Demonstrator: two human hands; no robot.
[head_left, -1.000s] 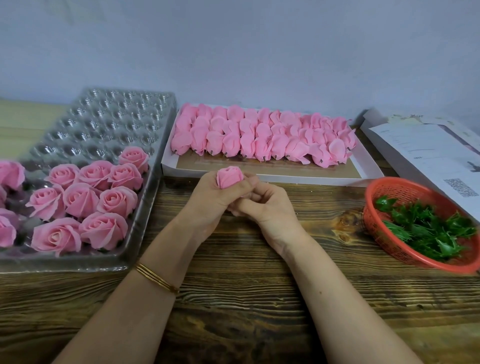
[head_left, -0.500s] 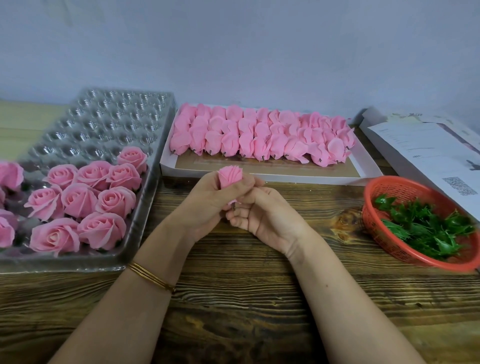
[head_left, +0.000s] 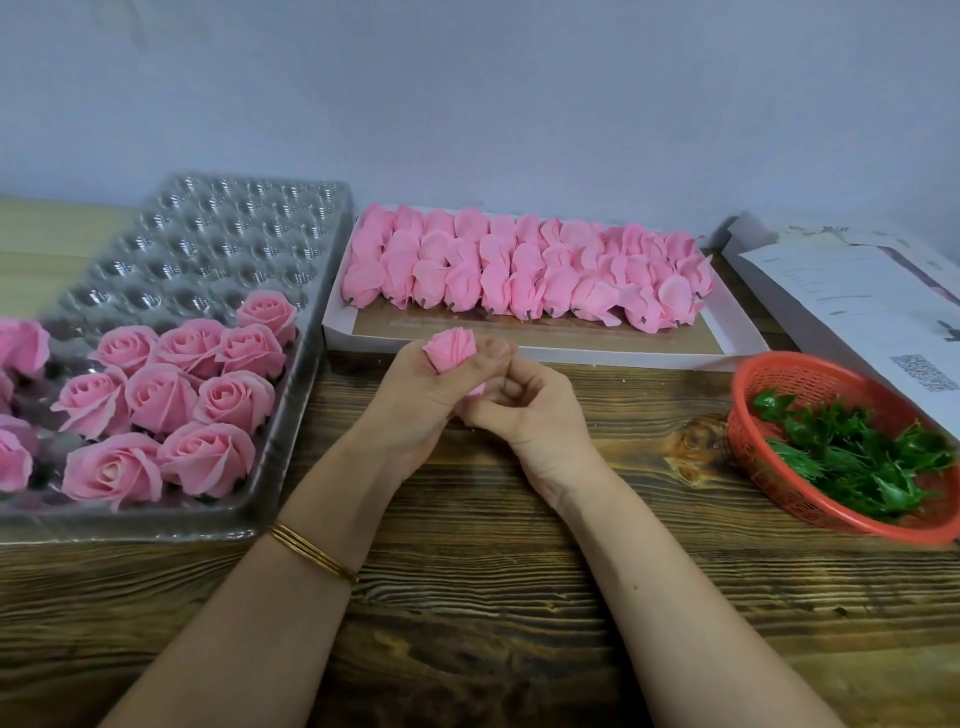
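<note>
A closed pink rose bud (head_left: 451, 351) sticks up from my left hand (head_left: 422, 405), whose fingers and thumb curl round it above the wooden table (head_left: 467, 597). My right hand (head_left: 535, 410) presses against the left one from the right, fingers curled at the bud's underside; what they touch there is hidden. A white box (head_left: 550, 348) behind my hands holds rows of closed pink buds (head_left: 519, 270). A clear plastic cell tray (head_left: 208, 249) on the left holds several opened pink roses (head_left: 171, 400).
A red plastic basket (head_left: 810, 384) with green leaf pieces (head_left: 857, 457) sits at the right. Behind it lies a white box lid with printed paper (head_left: 852, 291). A pale wall closes off the back. A gold bangle (head_left: 311, 553) rings my left wrist.
Both hands shifted a little toward the box and turned the bud, so its folded petals now face me. My right hand sank slightly lower beside the left.
</note>
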